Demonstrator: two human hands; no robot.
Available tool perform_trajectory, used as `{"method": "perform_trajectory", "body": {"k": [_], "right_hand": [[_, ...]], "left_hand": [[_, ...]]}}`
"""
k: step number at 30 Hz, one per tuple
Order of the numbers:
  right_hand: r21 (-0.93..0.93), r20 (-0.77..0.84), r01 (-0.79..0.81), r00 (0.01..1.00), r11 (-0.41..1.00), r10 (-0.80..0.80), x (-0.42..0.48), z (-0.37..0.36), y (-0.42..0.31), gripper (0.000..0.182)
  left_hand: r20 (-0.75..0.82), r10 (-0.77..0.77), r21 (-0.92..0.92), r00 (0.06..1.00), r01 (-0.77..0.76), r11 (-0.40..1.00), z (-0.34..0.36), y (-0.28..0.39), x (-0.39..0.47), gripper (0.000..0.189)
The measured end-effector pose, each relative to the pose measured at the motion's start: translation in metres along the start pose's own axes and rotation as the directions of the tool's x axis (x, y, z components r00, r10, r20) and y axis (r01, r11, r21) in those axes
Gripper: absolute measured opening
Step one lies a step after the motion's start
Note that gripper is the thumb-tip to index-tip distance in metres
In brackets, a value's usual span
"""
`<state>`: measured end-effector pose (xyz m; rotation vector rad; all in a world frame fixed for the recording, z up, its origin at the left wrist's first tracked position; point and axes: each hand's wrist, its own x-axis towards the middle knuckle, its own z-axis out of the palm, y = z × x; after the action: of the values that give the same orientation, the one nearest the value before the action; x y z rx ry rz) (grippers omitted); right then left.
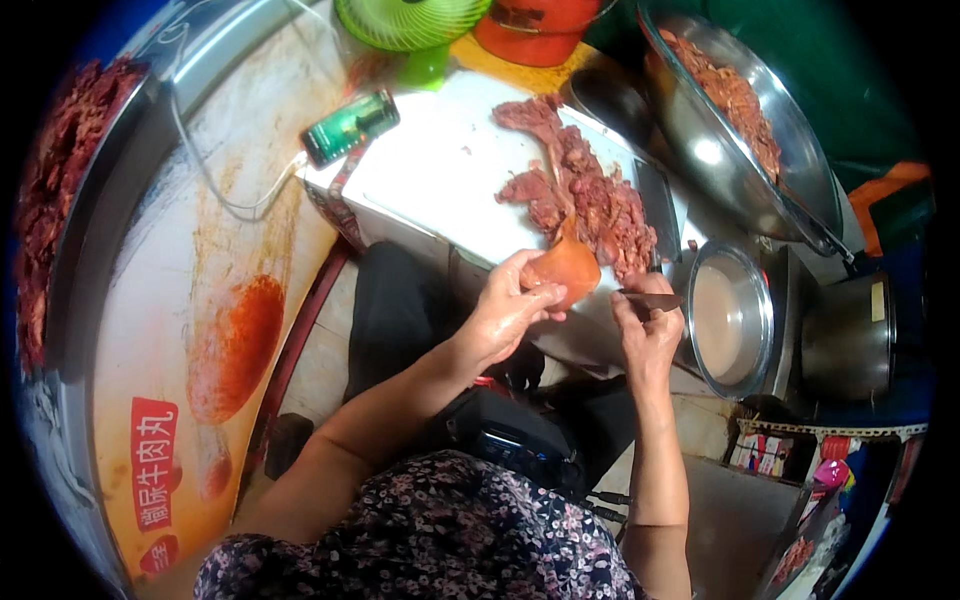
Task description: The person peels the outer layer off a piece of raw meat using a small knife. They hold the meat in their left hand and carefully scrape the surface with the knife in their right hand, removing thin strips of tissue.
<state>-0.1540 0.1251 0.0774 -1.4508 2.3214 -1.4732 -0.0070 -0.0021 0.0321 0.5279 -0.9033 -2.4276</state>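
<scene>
My left hand holds a smooth, glossy orange-brown piece of meat above the near edge of a white cutting board. In my right hand is a small knife, its dark blade pointing right, apart from the piece. Just beyond both hands lies a heap of reddish cooked-looking meat, spread along the board's right half. A cleaver rests flat beside the heap at the board's right end, its handle partly hidden near my right hand.
Right of my right hand stands a steel bowl of cloudy liquid. Behind it, a large tilted steel basin holds meat; a steel pot is further right. A phone on a cable, a green fan and a red bucket border the board.
</scene>
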Motion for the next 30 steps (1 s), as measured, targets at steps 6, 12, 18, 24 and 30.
{"method": "perform_trajectory", "body": {"k": [6, 12, 18, 24, 30], "right_hand": [[-0.059, 0.291, 0.029, 0.957, 0.998, -0.011, -0.007, 0.004, -0.042, 0.072], [-0.235, 0.353, 0.07, 0.936, 0.969, 0.018, -0.016, 0.012, -0.031, 0.083], [-0.229, 0.395, 0.136, 0.918, 0.964, -0.036, -0.026, 0.016, -0.032, 0.087], [-0.221, 0.422, 0.185, 0.903, 0.957, -0.077, -0.025, 0.019, -0.031, 0.088], [-0.307, 0.377, 0.157, 0.926, 0.939, -0.032, -0.025, 0.017, -0.026, 0.089]], "left_hand": [[0.101, 0.184, 0.167, 0.978, -0.199, 0.966, -0.001, -0.003, 0.001, 0.042], [0.127, 0.281, 0.339, 0.951, -0.307, 0.889, -0.003, -0.01, 0.002, 0.041], [0.14, 0.322, 0.521, 0.936, -0.346, 0.78, -0.01, -0.011, 0.004, 0.04], [0.089, 0.338, 0.511, 0.937, -0.334, 0.792, -0.007, -0.013, 0.005, 0.042], [0.045, 0.222, 0.282, 0.974, -0.226, 0.932, 0.002, -0.006, 0.004, 0.037]]}}
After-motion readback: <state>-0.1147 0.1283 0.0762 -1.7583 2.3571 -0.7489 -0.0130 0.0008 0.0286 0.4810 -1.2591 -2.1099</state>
